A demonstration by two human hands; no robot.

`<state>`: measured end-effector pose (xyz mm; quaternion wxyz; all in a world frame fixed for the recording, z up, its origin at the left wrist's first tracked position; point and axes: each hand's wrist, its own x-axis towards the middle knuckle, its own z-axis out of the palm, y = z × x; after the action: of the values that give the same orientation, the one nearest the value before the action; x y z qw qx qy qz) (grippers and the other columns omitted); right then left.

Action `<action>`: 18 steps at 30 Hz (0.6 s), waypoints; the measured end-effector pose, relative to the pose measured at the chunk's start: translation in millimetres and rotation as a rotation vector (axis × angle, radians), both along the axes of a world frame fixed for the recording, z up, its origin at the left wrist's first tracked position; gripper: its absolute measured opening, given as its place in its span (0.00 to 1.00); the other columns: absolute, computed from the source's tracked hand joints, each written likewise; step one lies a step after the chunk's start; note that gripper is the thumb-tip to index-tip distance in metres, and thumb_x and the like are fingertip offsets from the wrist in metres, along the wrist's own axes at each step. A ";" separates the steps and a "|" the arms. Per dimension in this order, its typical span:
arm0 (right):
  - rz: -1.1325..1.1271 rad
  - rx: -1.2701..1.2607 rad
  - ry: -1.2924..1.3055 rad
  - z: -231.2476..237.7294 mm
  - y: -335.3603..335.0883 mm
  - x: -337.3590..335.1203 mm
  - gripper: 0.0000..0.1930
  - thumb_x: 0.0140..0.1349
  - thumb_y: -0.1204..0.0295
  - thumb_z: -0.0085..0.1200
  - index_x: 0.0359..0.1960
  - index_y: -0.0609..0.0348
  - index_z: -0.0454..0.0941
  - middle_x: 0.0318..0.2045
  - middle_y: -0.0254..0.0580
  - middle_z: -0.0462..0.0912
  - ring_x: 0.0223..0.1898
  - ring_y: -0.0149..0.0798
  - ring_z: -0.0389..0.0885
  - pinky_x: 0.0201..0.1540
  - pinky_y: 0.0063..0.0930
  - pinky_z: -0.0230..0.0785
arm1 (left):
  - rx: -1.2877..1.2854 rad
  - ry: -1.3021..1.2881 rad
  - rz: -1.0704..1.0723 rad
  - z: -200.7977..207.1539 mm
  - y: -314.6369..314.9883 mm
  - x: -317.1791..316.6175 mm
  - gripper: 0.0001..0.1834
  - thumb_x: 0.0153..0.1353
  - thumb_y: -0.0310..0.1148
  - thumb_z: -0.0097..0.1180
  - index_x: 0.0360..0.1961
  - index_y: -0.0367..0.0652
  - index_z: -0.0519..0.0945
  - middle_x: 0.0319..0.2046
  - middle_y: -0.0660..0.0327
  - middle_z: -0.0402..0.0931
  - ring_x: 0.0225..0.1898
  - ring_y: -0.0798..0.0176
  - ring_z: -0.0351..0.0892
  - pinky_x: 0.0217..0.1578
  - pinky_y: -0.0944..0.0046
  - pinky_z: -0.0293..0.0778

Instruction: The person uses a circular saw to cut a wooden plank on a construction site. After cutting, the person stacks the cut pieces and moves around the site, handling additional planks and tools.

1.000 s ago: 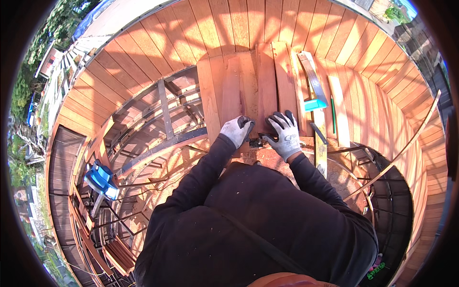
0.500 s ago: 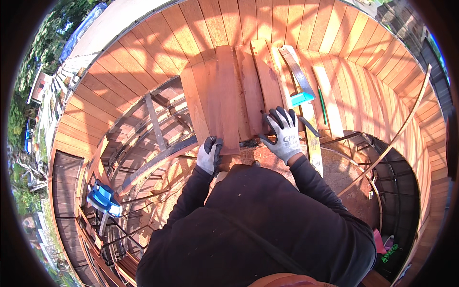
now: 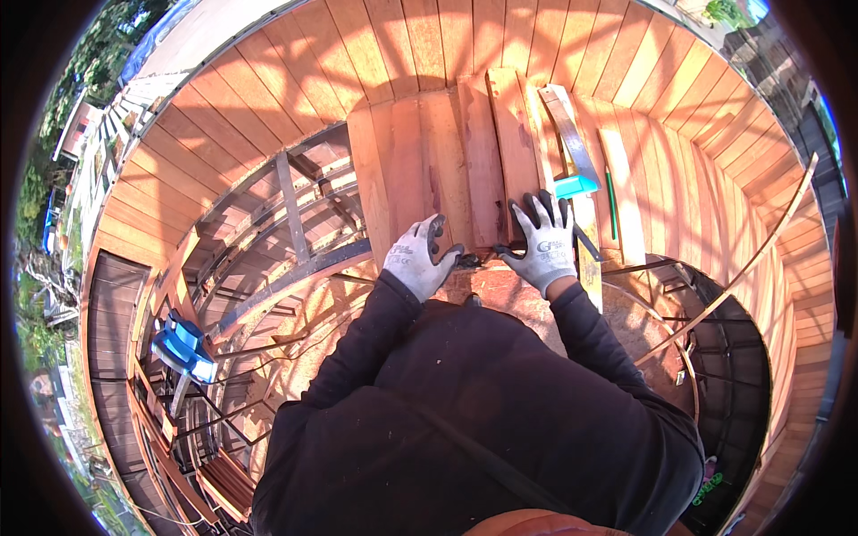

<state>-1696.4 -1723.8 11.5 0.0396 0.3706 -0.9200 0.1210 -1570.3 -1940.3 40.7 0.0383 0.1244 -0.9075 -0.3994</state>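
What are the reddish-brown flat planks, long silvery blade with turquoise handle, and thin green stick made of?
Reddish-brown flat planks: wood, apparently unpainted; streaky, blotchy tone.
Long silvery blade: probably metal; smooth sheen.
Turquoise handle: likely plastic; bright, solid colour.
Thin green stick: painted wood or plastic; too small to tell.

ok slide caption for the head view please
Left hand and right hand, gloved and open, at the near ends of reddish-brown boards, turquoise-handled tool alongside.

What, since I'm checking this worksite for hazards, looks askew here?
The thin wooden strip at right: in this view it slants over the curved planking and dark opening, crossing the boards' orderly lines.
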 end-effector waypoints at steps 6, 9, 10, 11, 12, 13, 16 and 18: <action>-0.103 -0.015 -0.006 -1.2 -12.3 7.4 0.48 0.47 0.41 0.64 0.69 0.48 0.62 0.67 0.55 0.61 0.72 0.59 0.47 0.73 0.64 0.26 | -0.358 -0.202 -0.269 -18.5 4.0 -56.1 0.47 0.52 0.46 0.67 0.69 0.44 0.59 0.55 0.43 0.74 0.56 0.43 0.74 0.57 0.51 0.69; -0.097 -0.102 -0.009 -6.6 -12.6 6.7 0.48 0.47 0.40 0.64 0.68 0.49 0.62 0.66 0.55 0.61 0.72 0.58 0.48 0.73 0.60 0.29 | -0.256 -0.211 -0.261 -25.8 -6.1 -56.0 0.47 0.52 0.45 0.66 0.69 0.41 0.59 0.54 0.40 0.73 0.57 0.42 0.74 0.58 0.52 0.68; -0.088 -0.136 -0.031 -4.8 -12.8 6.2 0.48 0.47 0.40 0.64 0.68 0.50 0.62 0.66 0.55 0.61 0.71 0.58 0.49 0.73 0.59 0.30 | -0.213 -0.221 -0.243 -26.1 -7.5 -52.3 0.46 0.51 0.44 0.66 0.69 0.41 0.59 0.54 0.39 0.73 0.57 0.42 0.73 0.59 0.52 0.68; -0.082 -0.152 -0.038 -5.1 -11.5 5.1 0.48 0.47 0.40 0.64 0.68 0.50 0.62 0.66 0.55 0.61 0.71 0.58 0.49 0.73 0.58 0.31 | -0.239 -0.056 -0.200 -39.1 -9.5 -50.4 0.46 0.50 0.41 0.68 0.67 0.38 0.61 0.45 0.42 0.79 0.47 0.47 0.81 0.49 0.56 0.75; -0.074 -0.168 -0.044 -5.9 -10.6 3.7 0.48 0.47 0.40 0.63 0.68 0.50 0.62 0.66 0.55 0.61 0.71 0.57 0.49 0.73 0.57 0.31 | -0.016 -0.118 -0.126 -44.2 -13.6 -55.1 0.46 0.50 0.41 0.69 0.67 0.37 0.61 0.42 0.45 0.79 0.42 0.51 0.81 0.45 0.58 0.76; -0.057 -0.182 -0.053 -6.7 -10.6 3.6 0.48 0.48 0.40 0.63 0.68 0.51 0.62 0.66 0.55 0.61 0.71 0.57 0.50 0.74 0.56 0.32 | 0.210 -0.180 -0.041 -43.4 -16.9 -59.2 0.46 0.50 0.41 0.70 0.66 0.36 0.61 0.38 0.48 0.80 0.37 0.55 0.81 0.40 0.60 0.77; -0.043 -0.212 -0.051 -4.7 -11.9 3.9 0.46 0.49 0.41 0.63 0.67 0.52 0.63 0.65 0.55 0.62 0.71 0.56 0.51 0.73 0.55 0.34 | 0.667 -0.163 0.121 -46.1 -19.5 -65.8 0.29 0.56 0.40 0.69 0.53 0.35 0.73 0.24 0.64 0.76 0.21 0.70 0.72 0.22 0.68 0.70; -0.032 -0.224 -0.022 -6.1 -10.8 2.8 0.44 0.52 0.43 0.62 0.66 0.53 0.64 0.64 0.55 0.63 0.70 0.56 0.52 0.73 0.55 0.35 | 0.776 -0.219 0.107 -40.1 -24.7 -70.3 0.19 0.59 0.39 0.66 0.44 0.37 0.77 0.23 0.67 0.74 0.21 0.72 0.71 0.21 0.68 0.68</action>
<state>-1693.5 -1734.7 5.4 0.0726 0.3476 -0.9070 0.2263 -1640.5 -1964.9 0.6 -0.0875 0.2185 -0.6805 -0.6940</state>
